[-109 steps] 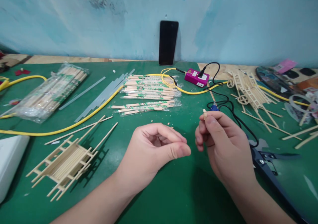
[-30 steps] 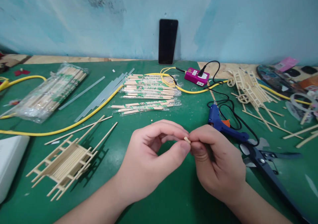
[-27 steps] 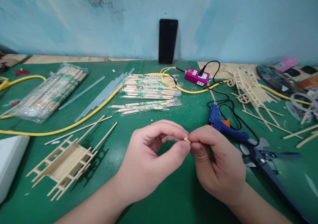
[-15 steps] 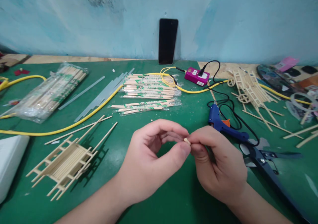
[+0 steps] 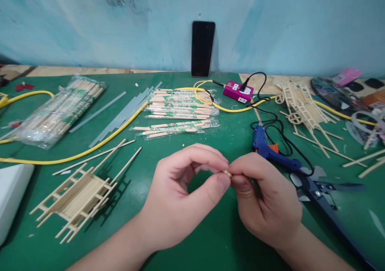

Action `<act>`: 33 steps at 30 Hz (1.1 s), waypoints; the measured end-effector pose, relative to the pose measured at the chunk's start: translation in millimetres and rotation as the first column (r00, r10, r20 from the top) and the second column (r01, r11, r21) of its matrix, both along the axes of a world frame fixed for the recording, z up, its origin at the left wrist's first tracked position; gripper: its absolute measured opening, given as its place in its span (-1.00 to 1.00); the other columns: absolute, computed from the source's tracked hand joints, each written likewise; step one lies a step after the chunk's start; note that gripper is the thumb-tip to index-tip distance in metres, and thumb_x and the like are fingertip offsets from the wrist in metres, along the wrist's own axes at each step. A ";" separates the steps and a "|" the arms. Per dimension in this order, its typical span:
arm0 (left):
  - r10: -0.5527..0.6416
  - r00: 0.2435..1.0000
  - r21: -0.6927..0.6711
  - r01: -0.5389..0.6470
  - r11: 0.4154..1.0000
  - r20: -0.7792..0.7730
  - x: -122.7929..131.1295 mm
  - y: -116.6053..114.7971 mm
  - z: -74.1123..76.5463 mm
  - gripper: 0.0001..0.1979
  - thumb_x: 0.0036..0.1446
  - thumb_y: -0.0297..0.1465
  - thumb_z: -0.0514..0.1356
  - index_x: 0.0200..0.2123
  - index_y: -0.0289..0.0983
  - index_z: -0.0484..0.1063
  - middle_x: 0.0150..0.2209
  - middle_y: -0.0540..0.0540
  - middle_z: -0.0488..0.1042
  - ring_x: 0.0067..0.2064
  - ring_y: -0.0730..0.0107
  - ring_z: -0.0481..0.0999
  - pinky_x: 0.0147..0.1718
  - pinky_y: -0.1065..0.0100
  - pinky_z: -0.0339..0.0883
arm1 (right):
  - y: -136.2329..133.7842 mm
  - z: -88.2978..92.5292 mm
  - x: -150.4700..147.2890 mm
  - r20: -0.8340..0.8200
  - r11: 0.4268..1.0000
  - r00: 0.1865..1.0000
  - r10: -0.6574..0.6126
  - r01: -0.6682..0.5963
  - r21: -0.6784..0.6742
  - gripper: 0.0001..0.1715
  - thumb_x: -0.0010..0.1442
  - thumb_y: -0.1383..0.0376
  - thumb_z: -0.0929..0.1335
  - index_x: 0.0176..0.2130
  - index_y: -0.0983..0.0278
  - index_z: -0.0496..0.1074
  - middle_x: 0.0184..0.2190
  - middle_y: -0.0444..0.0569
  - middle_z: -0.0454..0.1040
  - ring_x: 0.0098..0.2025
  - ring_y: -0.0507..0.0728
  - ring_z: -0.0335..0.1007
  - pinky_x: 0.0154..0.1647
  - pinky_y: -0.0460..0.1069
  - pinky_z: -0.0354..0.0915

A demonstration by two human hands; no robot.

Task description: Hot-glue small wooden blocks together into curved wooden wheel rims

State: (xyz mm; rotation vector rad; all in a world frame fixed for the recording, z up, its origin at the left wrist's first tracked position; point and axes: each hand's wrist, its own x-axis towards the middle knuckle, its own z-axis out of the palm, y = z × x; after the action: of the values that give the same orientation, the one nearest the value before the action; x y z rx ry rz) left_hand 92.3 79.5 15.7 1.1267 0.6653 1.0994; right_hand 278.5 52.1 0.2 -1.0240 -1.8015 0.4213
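My left hand (image 5: 186, 195) and my right hand (image 5: 266, 199) meet fingertip to fingertip above the green tabletop. Pinched between them are short pale wooden stick pieces (image 5: 227, 173), mostly covered by the fingers; how many there are I cannot tell. Left of my hands a small cart body (image 5: 80, 199) built of thin wooden sticks rests on the table, two long shafts pointing away. To the right lies a blue hot glue gun (image 5: 267, 148) with an orange trigger. Dark-handled cutters (image 5: 319, 195) are beside my right wrist.
Wrapped chopsticks (image 5: 180, 106) and clear glue sticks (image 5: 123, 112) lie ahead, near a yellow cable (image 5: 90, 148). A phone (image 5: 203, 48) leans on the wall by a purple power strip (image 5: 237, 92). A wheeled stick model (image 5: 303, 106) stands right; a chopstick bag (image 5: 64, 110), left.
The small wooden piece has tilted flatter between my fingertips, and less of it shows. My hands have hardly moved. The view has shifted very slightly.
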 end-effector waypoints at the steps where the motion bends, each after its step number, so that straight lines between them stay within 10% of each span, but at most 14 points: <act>1: -0.007 1.000 -0.007 0.007 1.000 0.008 0.1 0.0 -0.1 -0.69 0.21 -0.69 0.48 -0.13 -0.15 0.75 -0.11 0.02 0.70 -0.09 0.46 0.67 -0.08 0.50 0.60 | 0.0 0.1 -0.1 -0.008 1.000 1.000 0.005 -0.005 -0.002 -0.72 0.39 0.58 0.34 -0.05 0.24 0.49 -0.28 -0.16 0.56 -0.28 -0.02 0.49 -0.25 -0.13 0.41; 33: -0.117 0.990 -0.076 0.123 0.989 0.082 -0.3 3.0 -1.3 -0.84 0.28 -0.54 0.51 -0.13 -0.19 0.76 -0.19 -0.05 0.62 -0.17 0.44 0.60 -0.10 0.45 0.56 | -5.2 5.3 1.7 -0.293 0.954 0.950 0.106 -0.180 -0.238 -0.83 0.50 0.46 0.36 -0.08 0.20 0.51 -0.34 -0.17 0.45 -0.37 0.01 0.38 -0.37 -0.06 0.32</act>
State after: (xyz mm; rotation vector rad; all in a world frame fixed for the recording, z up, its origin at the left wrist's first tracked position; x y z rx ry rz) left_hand 92.0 82.6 14.4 1.0359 0.5691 0.9995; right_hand 280.2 46.9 5.5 -0.9584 -1.5975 0.8712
